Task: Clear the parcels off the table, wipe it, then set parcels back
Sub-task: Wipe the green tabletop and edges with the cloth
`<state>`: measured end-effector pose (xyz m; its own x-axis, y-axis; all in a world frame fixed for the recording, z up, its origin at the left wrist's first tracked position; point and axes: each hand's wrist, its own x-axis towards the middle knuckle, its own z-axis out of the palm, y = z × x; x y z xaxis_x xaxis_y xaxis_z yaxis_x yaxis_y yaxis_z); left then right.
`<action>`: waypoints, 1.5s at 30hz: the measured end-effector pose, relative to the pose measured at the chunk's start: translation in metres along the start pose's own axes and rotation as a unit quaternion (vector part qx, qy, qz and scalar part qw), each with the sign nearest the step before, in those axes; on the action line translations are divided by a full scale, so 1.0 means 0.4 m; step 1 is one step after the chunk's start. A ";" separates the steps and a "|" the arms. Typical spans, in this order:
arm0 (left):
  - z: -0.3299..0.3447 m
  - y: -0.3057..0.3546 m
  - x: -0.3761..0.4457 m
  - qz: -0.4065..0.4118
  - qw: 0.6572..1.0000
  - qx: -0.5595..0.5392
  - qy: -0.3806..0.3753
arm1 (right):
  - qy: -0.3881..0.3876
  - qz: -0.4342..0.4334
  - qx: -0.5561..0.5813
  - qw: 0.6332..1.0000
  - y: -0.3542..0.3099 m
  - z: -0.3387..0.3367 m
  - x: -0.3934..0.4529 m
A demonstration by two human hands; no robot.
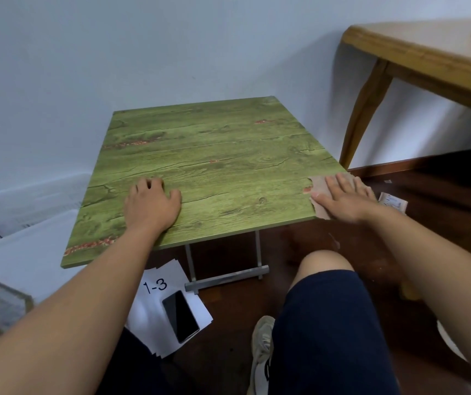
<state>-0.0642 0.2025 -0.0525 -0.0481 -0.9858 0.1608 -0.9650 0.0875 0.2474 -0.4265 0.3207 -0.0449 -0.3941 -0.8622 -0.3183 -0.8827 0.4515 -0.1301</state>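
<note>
The right hand (345, 199) lies flat with straight, slightly spread fingers, palm down, pressing a brownish cloth (318, 189) against the near right corner of the green table (214, 155). Most of the cloth is hidden under the palm; only a strip shows on the thumb side, and its edge hangs just over the table corner (whether it is cloth or paper is hard to make out). The forearm runs back from the hand to the lower right edge of the view, bare.

The left hand (153, 205) rests on the tabletop near the front edge, well apart from the right hand. Its fingers are bent, tips touching the wood, and it holds nothing. Its bare forearm stretches back to the lower left corner.

Just beyond the right hand's fingers, down on the dark floor, a small parcel (393, 202) lies partly hidden behind the hand; its print is too small to read.

Below the left forearm, on the floor, white sheets (154, 312) marked "1-3" lie under a dark phone (180, 316). Between the two arms a bent knee in dark shorts and a pale shoe (261, 352) show. Far left of the left hand a white crate (14, 212) is blurred and cut off; up beyond the right hand stands a wooden table (416, 55), cropped by the edge.
</note>
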 end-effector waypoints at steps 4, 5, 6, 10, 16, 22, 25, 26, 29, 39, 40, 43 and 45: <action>0.002 0.009 -0.002 -0.007 1.000 0.009 -0.003 | 0.006 0.016 0.004 1.000 0.002 0.003 0.006; 0.002 0.011 -0.003 -0.008 1.000 0.010 -0.004 | 0.009 0.023 0.003 1.000 -0.005 0.005 0.007; 0.004 0.012 -0.002 -0.007 1.000 0.010 -0.004 | 0.011 0.029 0.001 1.000 -0.015 0.006 0.009; 0.010 0.013 0.003 -0.008 1.000 0.009 -0.002 | 0.007 0.028 -0.003 1.000 -0.072 0.007 0.021; 0.011 0.010 0.006 -0.010 1.000 0.011 -0.002 | -0.002 -0.042 -0.024 0.999 -0.223 0.021 0.036; 0.013 0.011 0.008 -0.012 1.000 0.011 -0.008 | -0.013 -0.125 -0.040 0.991 -0.398 0.045 0.024; 0.015 0.009 0.011 -0.016 1.000 0.010 -0.008 | -0.017 -0.172 -0.053 0.984 -0.485 0.058 0.010; 0.015 0.009 0.012 -0.018 1.000 0.009 -0.009 | -0.020 -0.190 -0.058 0.980 -0.514 0.064 0.005; 0.015 0.006 0.014 -0.020 1.000 0.000 -0.006 | -0.031 -0.228 -0.068 0.971 -0.584 0.073 0.001; 0.010 -0.010 0.015 -0.016 0.999 -0.034 0.014 | -0.030 -0.248 -0.051 0.967 -0.566 0.044 0.078; 0.010 -0.010 0.014 -0.015 0.999 -0.034 0.014 | -0.026 -0.242 -0.048 0.969 -0.553 0.038 0.092; 0.010 -0.010 0.015 -0.017 0.999 -0.032 0.015 | -0.017 -0.222 -0.044 0.974 -0.498 0.016 0.139; 0.011 -0.010 0.016 -0.016 0.999 -0.027 0.015 | -0.014 -0.203 -0.041 0.978 -0.451 -0.002 0.170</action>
<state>-0.0619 0.1951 -0.0568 -0.0082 -0.9835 0.1808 -0.9504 0.0640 0.3045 -0.2940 0.1806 -0.0424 -0.0008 -0.9593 -0.2823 -0.9832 0.0523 -0.1751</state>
